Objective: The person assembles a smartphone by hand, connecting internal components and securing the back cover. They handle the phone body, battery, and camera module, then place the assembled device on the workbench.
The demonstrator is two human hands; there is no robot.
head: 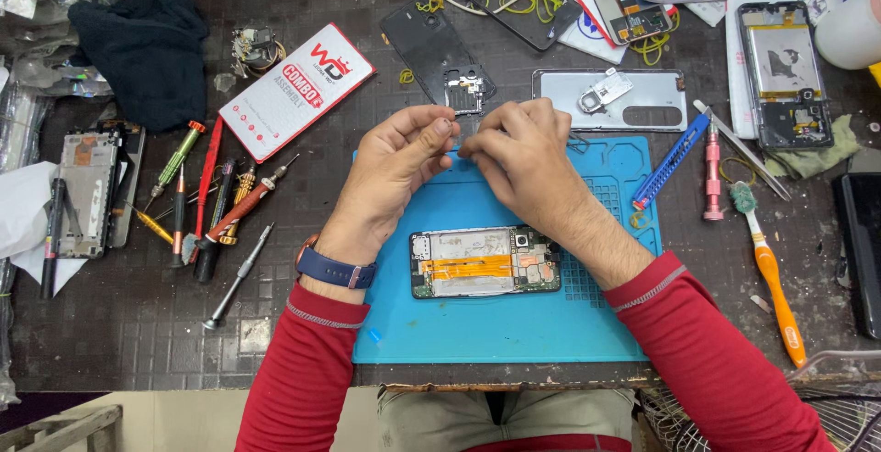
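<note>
Head view, centre of the frame: the left hand (pixel 395 163) and right hand (pixel 523 154) meet above the upper edge of a blue work mat (pixel 500 323). The fingers of both hands are pinched nearly shut, tips close together around a very small part (pixel 456 146); what kind of part it is cannot be told. The part sits between the two thumb tips, just above the mat's top edge.

Below the hands, an opened phone (pixel 485 262) lies flat on the mat, its board and an orange flex strip exposed. The left wrist carries a dark blue watch band (pixel 335 269); both sleeves are red.

Directly above the hands lie a black back cover (pixel 431 48) and, to its right, a silver back cover (pixel 633 103). Right of the mat: a blue pry tool (pixel 673 160), a pink screwdriver (pixel 713 172) and an orange-handled toothbrush (pixel 771 273).

Left of centre, a flat rectangular package (pixel 295 89), white with red panels, lies tilted on the dark bench (pixel 138 323). Below it is a row of screwdrivers (pixel 216 209). A dark cloth (pixel 147 53) occupies the upper left; a second opened phone frame (pixel 789 71) occupies the upper right.
</note>
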